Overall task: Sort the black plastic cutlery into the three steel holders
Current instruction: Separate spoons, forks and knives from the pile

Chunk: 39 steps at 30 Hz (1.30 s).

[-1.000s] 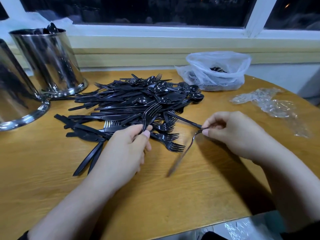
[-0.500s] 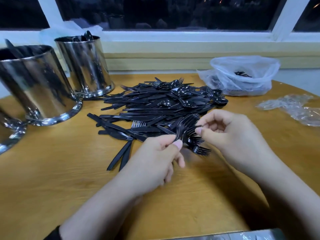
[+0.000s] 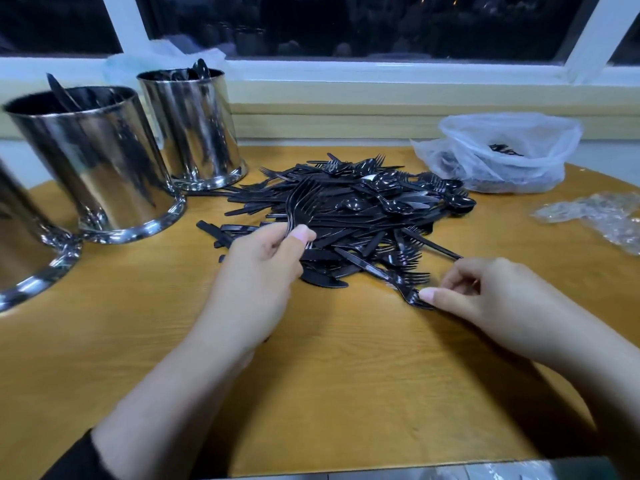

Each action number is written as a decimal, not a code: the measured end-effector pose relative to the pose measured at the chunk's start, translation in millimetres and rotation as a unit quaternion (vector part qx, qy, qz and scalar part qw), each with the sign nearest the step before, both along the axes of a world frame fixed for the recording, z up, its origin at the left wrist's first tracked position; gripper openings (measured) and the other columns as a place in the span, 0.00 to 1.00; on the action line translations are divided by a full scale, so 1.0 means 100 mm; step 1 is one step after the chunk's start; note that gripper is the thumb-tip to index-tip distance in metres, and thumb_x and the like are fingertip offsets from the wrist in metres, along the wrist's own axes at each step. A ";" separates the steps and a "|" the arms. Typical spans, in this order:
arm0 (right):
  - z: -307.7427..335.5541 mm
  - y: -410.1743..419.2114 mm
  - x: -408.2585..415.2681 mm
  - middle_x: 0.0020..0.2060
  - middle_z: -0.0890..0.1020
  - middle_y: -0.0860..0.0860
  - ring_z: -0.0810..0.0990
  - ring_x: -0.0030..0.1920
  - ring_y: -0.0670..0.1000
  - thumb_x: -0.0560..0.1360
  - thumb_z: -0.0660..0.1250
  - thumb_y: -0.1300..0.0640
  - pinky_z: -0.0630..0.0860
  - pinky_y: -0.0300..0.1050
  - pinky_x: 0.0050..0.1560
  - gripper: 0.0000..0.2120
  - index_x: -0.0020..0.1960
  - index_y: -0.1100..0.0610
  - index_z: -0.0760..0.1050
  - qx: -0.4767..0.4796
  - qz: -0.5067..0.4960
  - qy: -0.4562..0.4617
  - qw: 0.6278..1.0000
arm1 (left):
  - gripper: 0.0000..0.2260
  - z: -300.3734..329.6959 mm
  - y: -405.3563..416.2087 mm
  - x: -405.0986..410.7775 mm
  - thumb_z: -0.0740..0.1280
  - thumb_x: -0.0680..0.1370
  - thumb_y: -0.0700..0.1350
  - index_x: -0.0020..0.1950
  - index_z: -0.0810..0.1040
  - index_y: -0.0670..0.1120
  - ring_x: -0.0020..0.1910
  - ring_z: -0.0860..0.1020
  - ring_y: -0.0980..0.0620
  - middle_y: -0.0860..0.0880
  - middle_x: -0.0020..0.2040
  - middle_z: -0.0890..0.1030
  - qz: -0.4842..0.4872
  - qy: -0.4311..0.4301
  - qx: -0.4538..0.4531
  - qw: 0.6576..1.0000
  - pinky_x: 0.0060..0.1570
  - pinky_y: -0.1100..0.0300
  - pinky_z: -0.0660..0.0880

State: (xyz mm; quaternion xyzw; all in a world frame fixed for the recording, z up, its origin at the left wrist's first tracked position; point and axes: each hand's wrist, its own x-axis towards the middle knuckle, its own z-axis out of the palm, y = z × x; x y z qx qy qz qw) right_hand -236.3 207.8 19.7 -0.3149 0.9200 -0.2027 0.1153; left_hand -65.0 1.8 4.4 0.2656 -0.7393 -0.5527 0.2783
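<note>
Black plastic forks (image 3: 302, 202) stand gripped in the left hand (image 3: 256, 271), above the black cutlery pile (image 3: 353, 216) on the wooden table (image 3: 104, 358).
The right hand (image 3: 491, 296) pinches one fork (image 3: 414, 297) at the pile's near edge; three shiny steel holders (image 3: 100, 161) stand left, the nearest cut off by the frame.

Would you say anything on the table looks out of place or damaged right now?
Nothing looks damaged. The cutlery pile is still a jumble of forks, spoons and knives, and crumpled wrap lies loose at the table's right edge beside the bag.
</note>
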 end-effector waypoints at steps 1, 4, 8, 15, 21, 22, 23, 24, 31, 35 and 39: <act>0.00 -0.01 0.02 0.35 0.82 0.43 0.79 0.36 0.41 0.69 0.71 0.32 0.73 0.39 0.36 0.17 0.40 0.47 0.80 0.001 0.001 -0.001 1.000 | 0.19 0.00 -0.02 0.01 0.62 0.84 0.55 0.56 0.77 0.38 0.29 0.58 0.51 0.47 0.34 0.64 -0.003 -0.002 0.005 1.000 0.32 0.55 0.54; -0.02 -0.08 0.05 0.37 0.81 0.43 0.78 0.37 0.40 0.70 0.74 0.36 0.70 0.35 0.33 0.15 0.39 0.47 0.79 0.014 0.006 0.012 1.000 | 0.21 -0.05 0.01 0.02 0.62 0.83 0.55 0.56 0.77 0.36 0.27 0.60 0.52 0.48 0.33 0.66 -0.023 -0.006 -0.011 1.000 0.30 0.58 0.57; -0.05 -0.13 0.05 0.37 0.81 0.44 0.78 0.38 0.42 0.72 0.74 0.41 0.74 0.41 0.39 0.12 0.39 0.48 0.79 0.018 0.010 0.013 1.000 | 0.17 -0.08 0.06 0.00 0.62 0.83 0.55 0.52 0.78 0.41 0.29 0.61 0.52 0.50 0.33 0.67 -0.061 -0.027 -0.028 0.997 0.30 0.57 0.59; -0.04 -0.08 0.04 0.42 0.80 0.41 0.77 0.43 0.39 0.69 0.75 0.38 0.71 0.39 0.40 0.13 0.42 0.45 0.78 0.031 0.006 0.002 0.999 | 0.09 -0.08 0.09 -0.02 0.64 0.84 0.50 0.46 0.78 0.51 0.30 0.62 0.53 0.52 0.33 0.68 -0.081 -0.043 -0.028 0.995 0.31 0.57 0.61; 0.00 -0.10 0.04 0.45 0.78 0.41 0.77 0.45 0.41 0.71 0.75 0.40 0.76 0.44 0.48 0.12 0.46 0.44 0.77 0.058 0.028 -0.017 0.998 | 0.14 -0.04 0.10 -0.02 0.62 0.84 0.51 0.41 0.74 0.46 0.27 0.64 0.52 0.53 0.30 0.71 -0.065 -0.042 -0.048 0.996 0.32 0.52 0.63; 0.00 -0.09 0.03 0.45 0.78 0.41 0.77 0.45 0.41 0.71 0.75 0.40 0.77 0.44 0.49 0.12 0.46 0.44 0.77 0.057 0.030 -0.023 0.998 | 0.15 -0.03 0.10 -0.02 0.62 0.85 0.51 0.40 0.73 0.46 0.26 0.64 0.52 0.53 0.29 0.71 -0.063 -0.038 -0.056 0.996 0.32 0.51 0.63; 0.00 -0.08 0.03 0.45 0.78 0.41 0.77 0.44 0.41 0.71 0.75 0.41 0.76 0.44 0.48 0.11 0.45 0.45 0.77 0.053 0.031 -0.026 0.998 | 0.16 -0.01 0.11 -0.02 0.62 0.85 0.51 0.39 0.72 0.46 0.26 0.64 0.52 0.53 0.28 0.71 -0.065 -0.033 -0.063 0.995 0.32 0.51 0.64; 0.00 -0.07 0.03 0.44 0.79 0.42 0.77 0.43 0.41 0.71 0.75 0.41 0.76 0.43 0.46 0.11 0.45 0.45 0.77 0.045 0.032 -0.027 0.998 | 0.17 0.01 0.11 -0.02 0.62 0.85 0.51 0.38 0.71 0.45 0.26 0.64 0.52 0.54 0.27 0.70 -0.065 -0.028 -0.072 0.995 0.32 0.50 0.64; -0.01 -0.03 -0.02 0.34 0.81 0.43 0.76 0.34 0.40 0.74 0.75 0.53 0.71 0.33 0.37 0.06 0.41 0.47 0.79 -0.112 0.063 -0.006 0.992 | 0.18 0.11 0.07 0.00 0.61 0.85 0.49 0.37 0.72 0.45 0.27 0.67 0.49 0.51 0.26 0.72 -0.020 -0.006 -0.122 0.992 0.32 0.50 0.65; 0.05 -0.06 0.04 0.41 0.80 0.42 0.77 0.40 0.46 0.74 0.74 0.57 0.70 0.31 0.41 0.08 0.43 0.45 0.80 -0.243 0.126 0.051 0.960 | 0.13 0.19 0.06 0.00 0.61 0.84 0.46 0.42 0.80 0.48 0.36 0.80 0.54 0.51 0.36 0.83 -0.028 -0.015 -0.147 0.989 0.41 0.54 0.78; 0.00 -0.18 0.17 0.43 0.81 0.43 0.79 0.43 0.45 0.73 0.76 0.60 0.69 0.27 0.45 0.11 0.45 0.46 0.79 -0.326 0.159 0.074 0.929 | 0.10 0.14 0.22 -0.07 0.61 0.85 0.43 0.51 0.82 0.44 0.39 0.85 0.51 0.49 0.43 0.86 -0.113 -0.054 -0.023 0.992 0.44 0.51 0.83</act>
